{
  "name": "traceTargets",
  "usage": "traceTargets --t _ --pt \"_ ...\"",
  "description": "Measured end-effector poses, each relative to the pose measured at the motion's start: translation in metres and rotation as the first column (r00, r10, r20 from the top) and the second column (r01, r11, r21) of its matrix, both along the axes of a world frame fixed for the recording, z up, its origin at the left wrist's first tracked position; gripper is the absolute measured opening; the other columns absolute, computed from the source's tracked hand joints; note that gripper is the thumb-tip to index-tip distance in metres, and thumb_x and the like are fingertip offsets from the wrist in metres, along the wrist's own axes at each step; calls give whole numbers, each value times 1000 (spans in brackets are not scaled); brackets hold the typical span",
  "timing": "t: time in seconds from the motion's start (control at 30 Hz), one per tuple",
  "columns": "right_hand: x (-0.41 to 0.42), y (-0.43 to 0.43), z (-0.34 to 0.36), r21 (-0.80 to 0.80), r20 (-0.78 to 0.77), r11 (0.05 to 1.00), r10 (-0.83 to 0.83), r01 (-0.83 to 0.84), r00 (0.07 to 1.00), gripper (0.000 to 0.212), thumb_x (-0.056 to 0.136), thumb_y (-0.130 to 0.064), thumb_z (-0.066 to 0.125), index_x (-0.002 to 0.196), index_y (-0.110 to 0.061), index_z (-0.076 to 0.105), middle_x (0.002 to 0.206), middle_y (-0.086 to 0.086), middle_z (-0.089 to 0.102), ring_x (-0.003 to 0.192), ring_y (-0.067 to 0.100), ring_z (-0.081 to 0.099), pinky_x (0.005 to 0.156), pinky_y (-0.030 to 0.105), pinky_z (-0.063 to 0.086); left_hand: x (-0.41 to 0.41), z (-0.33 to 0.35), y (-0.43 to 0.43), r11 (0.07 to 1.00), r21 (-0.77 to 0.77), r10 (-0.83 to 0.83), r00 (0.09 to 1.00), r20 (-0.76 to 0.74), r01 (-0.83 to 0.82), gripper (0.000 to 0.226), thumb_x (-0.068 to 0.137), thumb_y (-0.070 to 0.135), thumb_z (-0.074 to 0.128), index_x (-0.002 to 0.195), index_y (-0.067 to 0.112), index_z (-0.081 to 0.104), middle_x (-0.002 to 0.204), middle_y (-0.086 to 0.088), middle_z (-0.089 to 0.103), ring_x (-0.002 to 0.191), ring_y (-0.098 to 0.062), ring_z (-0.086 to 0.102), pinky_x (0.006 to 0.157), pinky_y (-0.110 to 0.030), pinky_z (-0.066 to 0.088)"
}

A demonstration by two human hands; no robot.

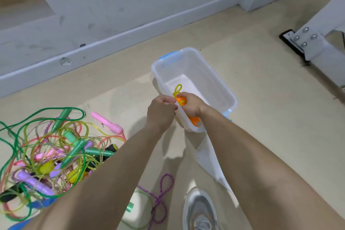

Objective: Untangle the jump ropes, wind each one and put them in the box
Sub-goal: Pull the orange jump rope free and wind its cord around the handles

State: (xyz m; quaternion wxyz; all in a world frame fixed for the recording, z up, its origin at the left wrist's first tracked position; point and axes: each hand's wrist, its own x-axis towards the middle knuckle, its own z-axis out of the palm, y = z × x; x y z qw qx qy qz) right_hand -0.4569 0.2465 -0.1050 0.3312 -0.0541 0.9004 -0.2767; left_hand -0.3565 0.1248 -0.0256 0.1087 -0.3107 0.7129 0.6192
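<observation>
A clear plastic box (pixel 220 87) with blue latches stands on the floor. Over its near left rim both hands meet. My right hand (pixel 192 104) grips a wound jump rope with orange handles (pixel 194 120) and a yellow cord loop (pixel 177 89) poking up. My left hand (pixel 161 111) pinches the yellow cord right beside it. A tangled heap of jump ropes (pixel 54 157) in green, yellow, pink and purple lies on the floor at the left. A pink handle (pixel 107 123) sticks out toward the box.
A purple braided rope (pixel 160 198) loops on the floor between my arms. My grey shoe (pixel 200 209) is at the bottom. A white wall and skirting run behind; a white metal frame foot (pixel 306 43) stands at the right.
</observation>
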Motion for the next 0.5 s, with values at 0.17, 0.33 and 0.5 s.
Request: traceTargets --t 0.17,0.33,0.5 --pt "-1 -7 4 6 34 999 -32 32 999 44 90 -27 65 134 -31 62 132 1 63 112 23 63 91 29 51 11 -5 -17 1000 -4 -23 1000 21 23 13 90 13 54 93 15 67 89 -3 71 70 -18 64 72 -31 50" --pt "4 -8 61 -28 -82 993 -119 117 989 31 97 -16 51 122 -20 69 131 5 65 120 24 59 94 26 43 43 19 -42 999 4 -35 995 98 35 13 97 15 52 95 10 63 91 -7 69 69 -21 61 63 -29 47" --pt "44 -26 131 -96 -178 992 -95 78 979 23 94 -18 48 89 -14 70 98 2 72 98 26 63 80 29 46 98 66 -59 997 -70 33 993 111 -25 19 98 10 48 83 14 58 85 -8 65 66 -22 58 58 -26 43"
